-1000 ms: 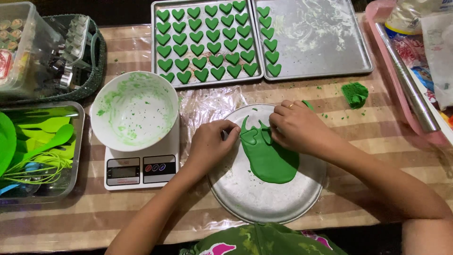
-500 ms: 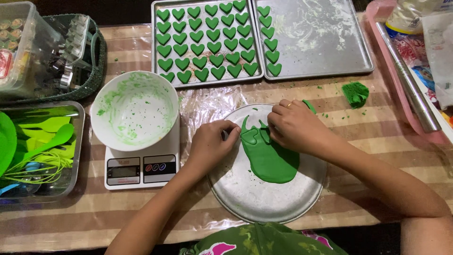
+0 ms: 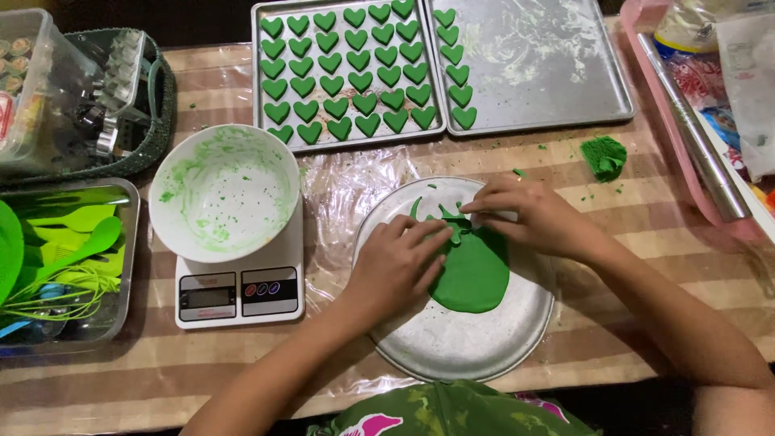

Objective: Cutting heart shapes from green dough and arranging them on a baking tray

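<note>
A flat sheet of green dough [image 3: 472, 270] lies on a round metal plate [image 3: 452, 343] in the middle of the table. My left hand [image 3: 395, 262] rests on the dough's left edge, fingers flat and pointing right. My right hand [image 3: 529, 214] presses on the dough's ragged top edge, fingertips down; what is under them is hidden. Behind the plate, a metal baking tray [image 3: 262, 77] holds several rows of green heart-shaped dough pieces [image 3: 347, 73]. A second tray [image 3: 549, 73] to its right carries one column of hearts along its left side.
A white bowl smeared green [image 3: 224, 192] sits on a white kitchen scale [image 3: 242, 295] at left. A metal tin of green utensils [image 3: 64, 258] stands at far left. A green dough lump [image 3: 603, 156] lies at right, near a pink tray [image 3: 686, 173] with a metal rolling pin [image 3: 694, 133].
My hands have shifted only slightly on the dough's top edge. Nothing else has moved.
</note>
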